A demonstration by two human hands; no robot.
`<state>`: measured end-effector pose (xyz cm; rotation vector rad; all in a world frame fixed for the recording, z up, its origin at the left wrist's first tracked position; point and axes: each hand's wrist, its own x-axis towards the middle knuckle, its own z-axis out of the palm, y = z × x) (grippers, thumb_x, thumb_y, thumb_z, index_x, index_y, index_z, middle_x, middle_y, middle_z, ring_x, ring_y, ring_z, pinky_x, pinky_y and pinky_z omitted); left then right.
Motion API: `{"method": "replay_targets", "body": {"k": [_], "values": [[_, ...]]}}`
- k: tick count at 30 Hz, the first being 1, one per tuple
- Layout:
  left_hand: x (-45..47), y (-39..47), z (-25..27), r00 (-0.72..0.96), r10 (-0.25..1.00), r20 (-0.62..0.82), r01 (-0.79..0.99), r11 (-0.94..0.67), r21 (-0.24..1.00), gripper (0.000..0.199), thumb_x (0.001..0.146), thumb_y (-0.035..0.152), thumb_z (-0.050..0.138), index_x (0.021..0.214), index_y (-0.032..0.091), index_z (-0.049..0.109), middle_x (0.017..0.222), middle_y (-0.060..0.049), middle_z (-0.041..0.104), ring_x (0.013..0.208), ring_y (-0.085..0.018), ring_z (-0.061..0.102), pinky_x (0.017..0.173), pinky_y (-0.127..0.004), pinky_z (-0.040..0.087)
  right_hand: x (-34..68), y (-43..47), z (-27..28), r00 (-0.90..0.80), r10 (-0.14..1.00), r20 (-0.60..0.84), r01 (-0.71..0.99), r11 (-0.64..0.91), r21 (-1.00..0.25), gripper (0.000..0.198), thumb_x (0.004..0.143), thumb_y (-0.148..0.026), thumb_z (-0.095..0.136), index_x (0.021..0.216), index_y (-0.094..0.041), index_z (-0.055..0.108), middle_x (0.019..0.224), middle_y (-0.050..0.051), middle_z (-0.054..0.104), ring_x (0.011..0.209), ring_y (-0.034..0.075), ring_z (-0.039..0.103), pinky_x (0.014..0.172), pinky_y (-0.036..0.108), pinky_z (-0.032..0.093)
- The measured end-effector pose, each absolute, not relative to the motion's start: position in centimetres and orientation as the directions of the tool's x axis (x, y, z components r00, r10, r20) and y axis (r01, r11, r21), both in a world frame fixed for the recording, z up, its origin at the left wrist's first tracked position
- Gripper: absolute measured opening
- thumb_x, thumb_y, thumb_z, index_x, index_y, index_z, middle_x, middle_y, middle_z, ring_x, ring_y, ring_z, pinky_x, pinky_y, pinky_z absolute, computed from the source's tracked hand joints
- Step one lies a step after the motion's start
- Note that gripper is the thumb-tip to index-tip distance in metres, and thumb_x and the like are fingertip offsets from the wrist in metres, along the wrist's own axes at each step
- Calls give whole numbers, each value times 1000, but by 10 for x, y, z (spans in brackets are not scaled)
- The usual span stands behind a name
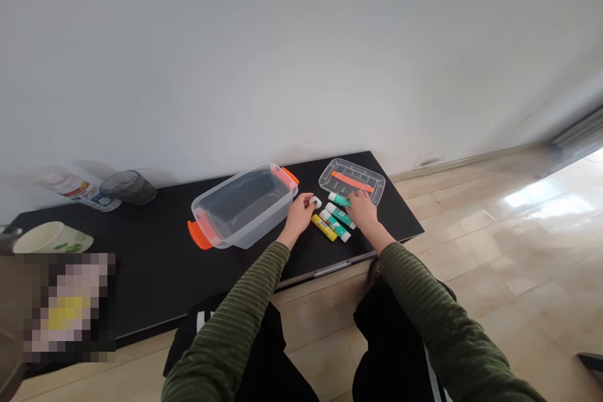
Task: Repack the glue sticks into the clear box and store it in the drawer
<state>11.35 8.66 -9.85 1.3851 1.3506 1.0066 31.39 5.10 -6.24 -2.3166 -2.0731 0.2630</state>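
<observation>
My left hand point(298, 218) pinches a small white thing with a dark centre point(315, 202), too small to name surely. The fingers of my right hand point(363, 208) are closed at the end of the uppermost green-and-white glue stick point(338, 198). Two more green-and-white glue sticks point(341, 216) lie just below it, side by side. A yellow tube point(325, 228), shaped like a glue stick, lies nearest my left hand. Left of that hand stands a clear plastic box point(249, 235) with orange latches, its top uncovered. A clear lid point(377, 177) with an orange handle lies behind my right hand.
All this rests on a black tabletop point(155, 264) against a white wall. At its left are a white bottle point(85, 191), a dark glass point(128, 187) and a pale cup point(54, 237). A pixelated patch hides the near left corner. Tiled floor extends at the right.
</observation>
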Motion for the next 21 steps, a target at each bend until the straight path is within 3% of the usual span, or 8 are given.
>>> {"method": "replay_targets", "body": {"k": [6, 13, 17, 21], "values": [[119, 80, -84, 76, 955, -287, -251, 297, 921, 16, 86, 12, 63, 102, 14, 64, 103, -11, 70, 93, -18, 70, 95, -40, 56, 310, 48, -60, 37, 993, -108, 993, -49, -107, 25, 95, -23, 56, 118, -19, 64, 124, 14, 57, 124, 26, 45, 82, 30, 50], [116, 67, -63, 134, 909, -394, -513, 404, 758, 8, 89, 7, 58, 94, 12, 61, 89, -10, 73, 85, -17, 74, 94, -36, 57, 310, 45, -64, 72, 996, -56, 989, -79, -122, 25, 93, -13, 52, 116, -13, 62, 119, 17, 61, 118, 29, 51, 83, 33, 49], [114, 65, -56, 142, 903, -404, -571, 409, 712, 9, 89, 6, 56, 90, 12, 62, 90, -11, 74, 87, -19, 75, 93, -34, 57, 315, 47, -60, 92, 996, 19, 955, -83, -284, 28, 94, -12, 51, 120, -11, 61, 120, 17, 62, 115, 27, 56, 92, 34, 46], [113, 65, -52, 150, 905, -399, -610, 402, 682, 11, 89, 6, 56, 92, 12, 64, 90, -10, 75, 89, -19, 74, 94, -35, 57, 313, 41, -54, 30, 995, 97, 860, 24, -509, 28, 93, -15, 54, 121, -16, 60, 119, 11, 63, 109, 22, 60, 92, 32, 45]]}}
